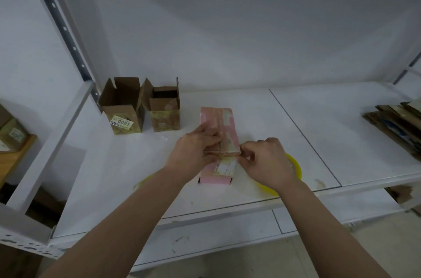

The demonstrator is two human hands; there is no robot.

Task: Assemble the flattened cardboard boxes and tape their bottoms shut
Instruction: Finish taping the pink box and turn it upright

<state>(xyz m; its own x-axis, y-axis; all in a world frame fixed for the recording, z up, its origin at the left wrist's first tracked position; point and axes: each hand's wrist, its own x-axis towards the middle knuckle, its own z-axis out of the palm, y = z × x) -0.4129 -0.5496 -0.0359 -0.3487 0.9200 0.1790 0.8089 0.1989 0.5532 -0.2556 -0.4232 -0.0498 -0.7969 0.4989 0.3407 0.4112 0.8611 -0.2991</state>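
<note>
Pink box (217, 122) on white shelf (319, 132), both hands (196, 149) (266, 161) pinching its flaps

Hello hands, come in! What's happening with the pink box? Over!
Left hand and right hand both pinching pink box, lying on shelf. Yellow tape roll under right hand. Nothing blocking.

- Your bare forearms are reaching forward from the lower edge of the view, converging toward the middle.
- Your left hand (196, 148) is lying palm down, its fingers (210, 133) curling round the pink box (218, 122) from the left.
- Your right hand (266, 161) is sitting just right of it, knuckles up, fingers bent, thumb and forefinger pinching at the box's near right corner.
- Your hands are nearly meeting, fingertips close together.
</note>
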